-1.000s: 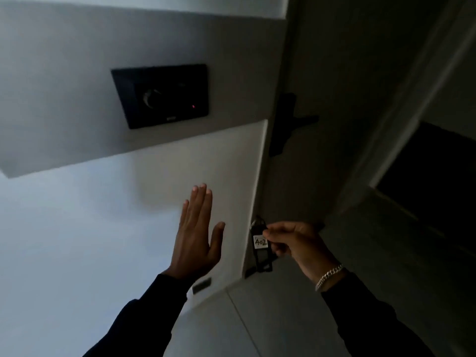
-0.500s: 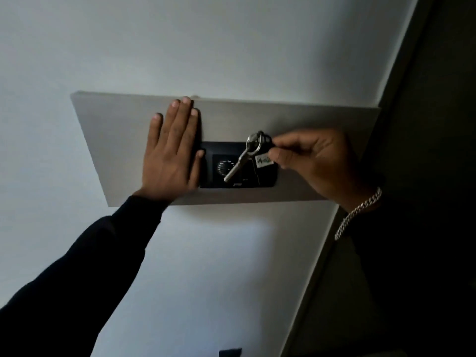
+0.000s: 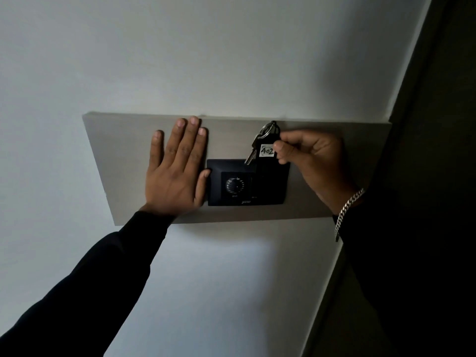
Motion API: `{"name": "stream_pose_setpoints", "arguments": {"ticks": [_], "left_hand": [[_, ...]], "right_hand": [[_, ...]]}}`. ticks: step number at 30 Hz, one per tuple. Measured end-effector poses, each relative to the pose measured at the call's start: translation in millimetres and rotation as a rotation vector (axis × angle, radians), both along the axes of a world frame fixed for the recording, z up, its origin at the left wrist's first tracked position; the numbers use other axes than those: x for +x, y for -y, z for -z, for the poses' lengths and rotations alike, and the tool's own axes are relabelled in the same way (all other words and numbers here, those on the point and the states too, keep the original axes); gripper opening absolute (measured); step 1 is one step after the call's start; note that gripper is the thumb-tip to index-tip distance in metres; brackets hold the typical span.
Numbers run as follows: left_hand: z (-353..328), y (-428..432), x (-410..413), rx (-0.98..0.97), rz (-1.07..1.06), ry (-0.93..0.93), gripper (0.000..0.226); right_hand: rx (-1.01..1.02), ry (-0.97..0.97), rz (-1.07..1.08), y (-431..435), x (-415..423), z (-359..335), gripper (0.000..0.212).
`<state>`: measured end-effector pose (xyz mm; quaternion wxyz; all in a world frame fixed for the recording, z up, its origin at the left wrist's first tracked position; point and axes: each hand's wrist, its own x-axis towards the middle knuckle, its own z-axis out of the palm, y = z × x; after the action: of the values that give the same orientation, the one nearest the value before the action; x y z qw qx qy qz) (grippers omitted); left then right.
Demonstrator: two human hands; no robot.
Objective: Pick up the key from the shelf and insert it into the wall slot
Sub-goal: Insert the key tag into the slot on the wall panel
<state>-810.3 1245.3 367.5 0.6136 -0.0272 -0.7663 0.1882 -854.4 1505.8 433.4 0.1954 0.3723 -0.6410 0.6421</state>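
My right hand [image 3: 313,161] pinches the stiff, light key fob [image 3: 268,161] at its label edge, directly above the wall slot [image 3: 269,181]; the metal key [image 3: 253,148] dangles loose. My left hand [image 3: 177,166] lies flat, fingers spread.

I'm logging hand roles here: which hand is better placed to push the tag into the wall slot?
The right hand. It already pinches the black key tag directly above the black wall unit. The left hand lies flat on the grey panel beside it, holding nothing.
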Motion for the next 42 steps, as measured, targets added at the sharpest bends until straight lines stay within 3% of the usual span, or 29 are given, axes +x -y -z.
{"name": "stream_pose_setpoints", "arguments": {"ticks": [6,12,17,21,26,29,35,42], "left_hand": [[-0.9,1.8,-0.4,-0.009,0.045,-0.034,0.065],[0.0,3.9,-3.7,0.001,0.057,-0.049,0.063],[0.1,4.7,-6.6,0.003,0.049,-0.054,0.063],[0.8,4.4,-6.4,0.0,0.045,-0.057,0.063],[-0.3,4.1,-4.7,0.005,0.048,-0.048,0.062],[0.2,3.5,-4.9,0.004,0.049,-0.051,0.062],[0.1,3.3,-4.3,0.001,0.047,-0.049,0.062],[1.4,-0.2,-2.5,0.031,0.018,-0.034,0.063]], "right_hand": [[0.143,0.013,0.007,2.4,-8.9,8.7,0.019],[0.21,-0.102,0.17,-6.4,-9.9,23.2,0.017],[0.274,-0.19,0.177,-12.3,-7.8,-2.9,0.04],[0.422,-0.295,0.167,-4.6,-5.7,-36.9,0.032],[0.581,-0.557,0.24,13.2,1.3,-50.0,0.01],[0.473,-0.647,0.194,6.8,-2.0,-40.2,0.007],[0.137,-0.469,0.166,10.3,-7.0,-3.8,0.02],[0.095,-0.55,0.241,10.5,-10.4,2.3,0.018]]}}
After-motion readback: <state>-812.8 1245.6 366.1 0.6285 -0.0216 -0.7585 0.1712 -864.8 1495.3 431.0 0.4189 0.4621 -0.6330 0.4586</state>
